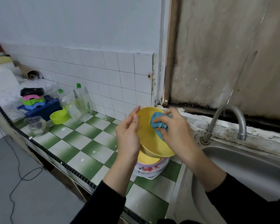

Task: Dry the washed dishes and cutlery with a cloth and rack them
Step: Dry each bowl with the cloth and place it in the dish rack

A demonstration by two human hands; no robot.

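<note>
Green and white tiles chequer the counter [81, 143] that runs under and out to the left of my hands. Right of my right wrist lies the steel sink [249, 167], its curved tap [226, 120] standing just beyond it.

Between my hands is the yellow bowl [145, 139], lifted off the counter and tilted so its inside faces me. My left hand [128, 135] holds it at the left rim, thumb up along the edge and the fingers hidden behind the wall. Directly under the bowl, by my left wrist, sits a stack of dishes [152, 168]: another yellow bowl inside a pale one, on flowered plates.

Well off to the left of my left hand, against the wall tiles, a blue crate [44, 109] carries black, pink, green and blue plastic pieces piled up. Clear bottles [82, 99] with green caps stand just beside it, nearer to me than to the crate's far end. In front of those are a lime bowl [59, 117] and a glass jar [36, 126].

My right hand [176, 131] is curled tight round a bunched blue cloth [158, 122], pressing it against the inside of the yellow bowl near the upper right rim.
</note>
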